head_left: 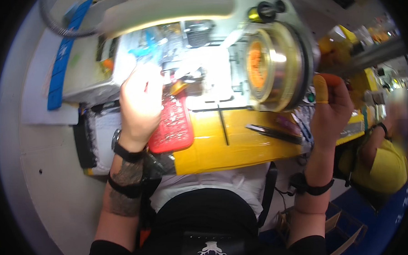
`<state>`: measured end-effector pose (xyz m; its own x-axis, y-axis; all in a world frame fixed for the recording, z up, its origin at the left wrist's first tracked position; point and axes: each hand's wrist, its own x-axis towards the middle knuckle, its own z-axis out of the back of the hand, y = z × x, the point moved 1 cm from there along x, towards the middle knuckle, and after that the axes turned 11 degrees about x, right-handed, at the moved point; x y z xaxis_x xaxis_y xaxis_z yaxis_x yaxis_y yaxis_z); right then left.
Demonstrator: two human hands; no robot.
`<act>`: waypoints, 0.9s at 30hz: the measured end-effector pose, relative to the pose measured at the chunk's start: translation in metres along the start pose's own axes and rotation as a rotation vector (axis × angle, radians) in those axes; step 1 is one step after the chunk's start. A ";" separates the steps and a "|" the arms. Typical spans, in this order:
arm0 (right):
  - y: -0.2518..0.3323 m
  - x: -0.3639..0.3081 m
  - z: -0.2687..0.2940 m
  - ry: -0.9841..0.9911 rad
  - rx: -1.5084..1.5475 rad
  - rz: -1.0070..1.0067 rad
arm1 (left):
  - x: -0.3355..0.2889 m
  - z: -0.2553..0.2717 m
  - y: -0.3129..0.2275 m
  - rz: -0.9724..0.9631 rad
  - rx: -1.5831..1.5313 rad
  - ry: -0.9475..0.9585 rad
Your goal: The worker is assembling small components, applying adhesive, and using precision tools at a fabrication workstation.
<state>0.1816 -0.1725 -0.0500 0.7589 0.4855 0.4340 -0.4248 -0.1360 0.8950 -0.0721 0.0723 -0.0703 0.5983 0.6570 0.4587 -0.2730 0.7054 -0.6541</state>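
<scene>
My left hand [141, 107] is raised above a red tray [172, 129], its fingers curled together in strong lamp glare; anything between them is washed out. To its right stands a bench machine with a white work plate [215, 77] and a large round metal and clear wheel [274, 63] with an orange centre. My right hand [333, 110] is at the machine's right side, beside a green button [310, 97]. Its fingers are bent inward, and a yellow finger cot [320, 88] covers one. Whatever they pinch is hidden.
A lamp [167, 13] hangs over the bench. Tweezers [275, 133] and a thin dark stick [223, 124] lie on the yellow bench covering [219, 154]. At left are a white box [90, 71] and a blue strip [69, 56]. A person in yellow [381, 165] sits at right.
</scene>
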 end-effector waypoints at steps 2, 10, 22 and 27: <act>0.001 0.007 0.000 -0.040 -0.042 0.077 | -0.027 -0.004 0.030 0.116 -0.117 -0.035; -0.004 0.007 0.015 0.071 0.060 -0.044 | -0.016 0.012 0.017 0.226 -0.470 -0.106; -0.020 0.010 0.008 0.122 0.077 -0.100 | -0.037 -0.007 -0.096 -0.111 0.077 0.305; -0.018 0.008 0.004 0.140 0.077 -0.115 | -0.024 -0.037 -0.093 -0.089 0.133 0.303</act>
<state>0.1974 -0.1699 -0.0623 0.7216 0.6165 0.3149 -0.2965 -0.1358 0.9453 -0.0329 -0.0190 -0.0425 0.8152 0.4964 0.2984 -0.2935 0.7982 -0.5260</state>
